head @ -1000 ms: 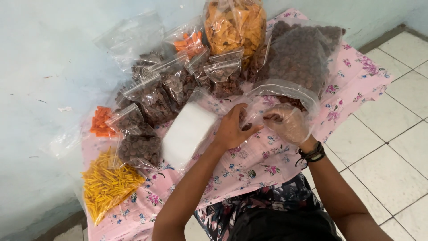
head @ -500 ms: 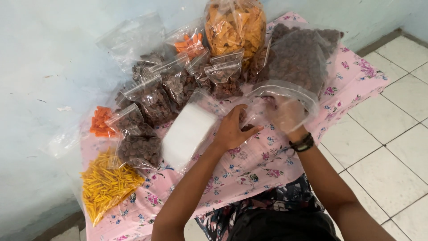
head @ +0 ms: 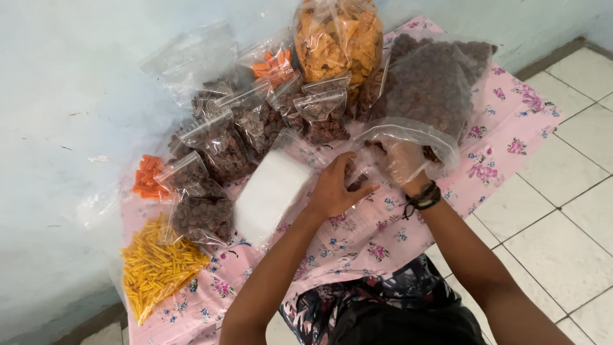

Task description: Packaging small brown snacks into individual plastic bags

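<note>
Brown snack bag (head: 426, 83), big and clear, takes my right hand (head: 401, 160) deeper than a second ago.
It lies on the pink floral cloth (head: 511, 108) by the pale wall (head: 76, 76) and tiled floor (head: 562, 217); my gloved right fingers curl among the pieces, my left hand (head: 333, 186) pinches a small bag (head: 357, 167) open.
</note>
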